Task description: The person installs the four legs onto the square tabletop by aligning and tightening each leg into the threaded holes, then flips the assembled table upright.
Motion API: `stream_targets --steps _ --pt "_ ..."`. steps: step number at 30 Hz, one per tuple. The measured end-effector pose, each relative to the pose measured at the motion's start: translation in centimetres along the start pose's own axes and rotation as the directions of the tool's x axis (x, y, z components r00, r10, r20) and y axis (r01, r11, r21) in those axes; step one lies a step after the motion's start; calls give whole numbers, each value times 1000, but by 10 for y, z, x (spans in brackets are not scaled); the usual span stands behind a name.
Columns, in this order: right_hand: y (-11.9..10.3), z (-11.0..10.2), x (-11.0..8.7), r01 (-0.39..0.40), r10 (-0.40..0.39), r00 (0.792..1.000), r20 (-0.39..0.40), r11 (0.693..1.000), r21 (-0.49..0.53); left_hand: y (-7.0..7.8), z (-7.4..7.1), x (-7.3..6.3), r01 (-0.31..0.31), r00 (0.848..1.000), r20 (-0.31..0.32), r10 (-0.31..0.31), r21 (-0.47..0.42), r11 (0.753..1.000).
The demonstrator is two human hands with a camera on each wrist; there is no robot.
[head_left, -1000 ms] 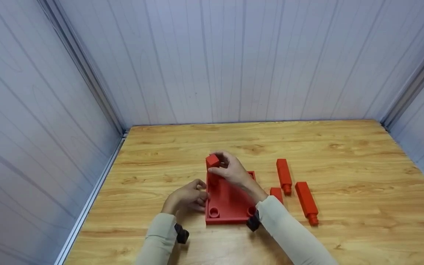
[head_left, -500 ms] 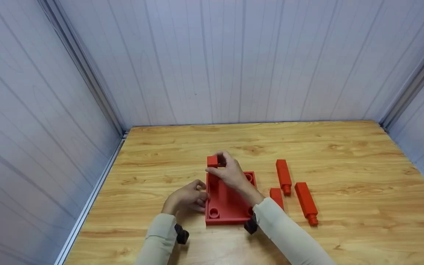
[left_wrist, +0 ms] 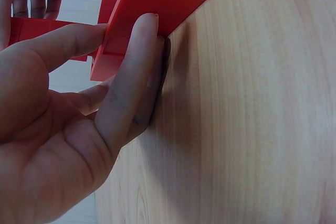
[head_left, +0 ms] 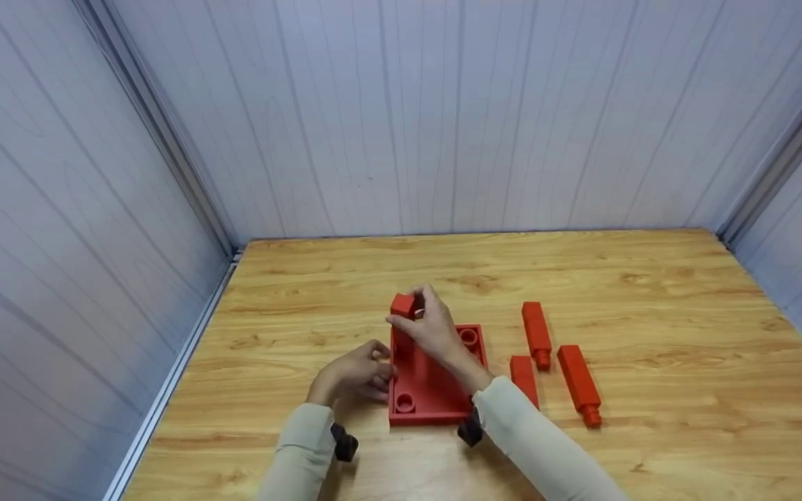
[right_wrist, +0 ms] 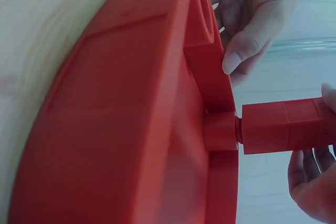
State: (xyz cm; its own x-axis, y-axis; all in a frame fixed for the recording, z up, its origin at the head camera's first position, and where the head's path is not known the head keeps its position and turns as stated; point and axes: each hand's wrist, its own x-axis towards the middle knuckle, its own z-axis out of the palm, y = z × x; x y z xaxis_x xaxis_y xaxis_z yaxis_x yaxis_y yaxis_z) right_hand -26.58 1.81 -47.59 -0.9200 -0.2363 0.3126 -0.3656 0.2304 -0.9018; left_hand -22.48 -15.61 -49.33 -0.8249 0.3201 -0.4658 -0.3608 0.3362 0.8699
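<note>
A wood-grain table spreads across the lower half of the head view. A red tray sits below centre; three red legs lie to its right.

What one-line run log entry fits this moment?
right hand: grips red post | left hand: holds red tray | post: at corner socket

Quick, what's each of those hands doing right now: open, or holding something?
Left hand: closed, gripping the left edge of the red, rectangular, plastic-looking tray.
Right hand: closed, holding the red, square-sided, plastic-looking post.
</note>
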Motion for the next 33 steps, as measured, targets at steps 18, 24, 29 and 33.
stream_targets --steps 18,24,29,33 --pt "2 -20 2 -125 107 964 243 990 62 2 1 -2 7 1000 0 -7 13 1000" --pt "-9 -31 5 -136 49 931 362 966 218 3 2 -3 3 1000 -3 -3 18 1000" --pt "-23 -36 2 -112 -7 922 388 952 284 3 1 -3 5 1000 1 -5 27 1000" --pt "-24 -34 1 -97 -17 928 372 954 285 3 1 -3 5 1000 6 -6 24 1000"
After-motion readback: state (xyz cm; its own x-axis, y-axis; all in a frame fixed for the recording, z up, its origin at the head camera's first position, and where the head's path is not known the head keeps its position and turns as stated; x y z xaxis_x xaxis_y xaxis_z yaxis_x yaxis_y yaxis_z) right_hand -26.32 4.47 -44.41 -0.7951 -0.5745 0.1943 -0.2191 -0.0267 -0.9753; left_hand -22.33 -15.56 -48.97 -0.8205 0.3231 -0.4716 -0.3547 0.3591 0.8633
